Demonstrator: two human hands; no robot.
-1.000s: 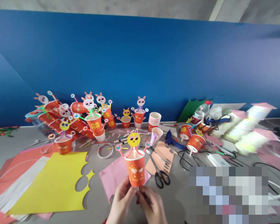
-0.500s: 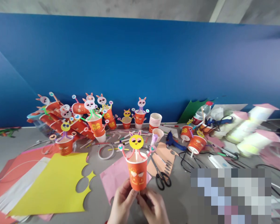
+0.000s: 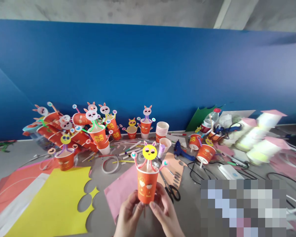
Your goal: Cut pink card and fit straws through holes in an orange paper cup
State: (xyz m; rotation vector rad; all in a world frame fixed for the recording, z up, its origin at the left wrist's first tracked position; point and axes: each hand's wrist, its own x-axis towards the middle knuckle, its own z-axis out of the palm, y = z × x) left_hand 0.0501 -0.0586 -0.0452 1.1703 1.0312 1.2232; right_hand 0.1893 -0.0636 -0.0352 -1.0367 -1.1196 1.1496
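Observation:
In the middle of the head view I hold up an orange paper cup (image 3: 146,188), upright, with hearts printed on its front. A yellow paper rabbit face (image 3: 149,152) stands above its rim, with pink arms that end in round paper discs. My left hand (image 3: 130,210) is closed on the cup's lower left side, thumb near the base. My right hand (image 3: 166,210) grips the lower right side, its fingers partly hidden behind the cup. A thin stick (image 3: 144,211) hangs down from the cup's bottom between my thumbs.
Black-handled scissors (image 3: 172,193) lie behind my right hand, partly covered. Yellow paper (image 3: 51,200) with round cut-outs spreads at left. Several finished rabbit cups (image 3: 98,136) crowd the back left. A blue glue gun (image 3: 182,151) with cables sits right of centre; a pixelated patch covers the lower right.
The cup has shifted slightly right in view. My right hand has moved up from under the cup to its side, and the stick below now shows.

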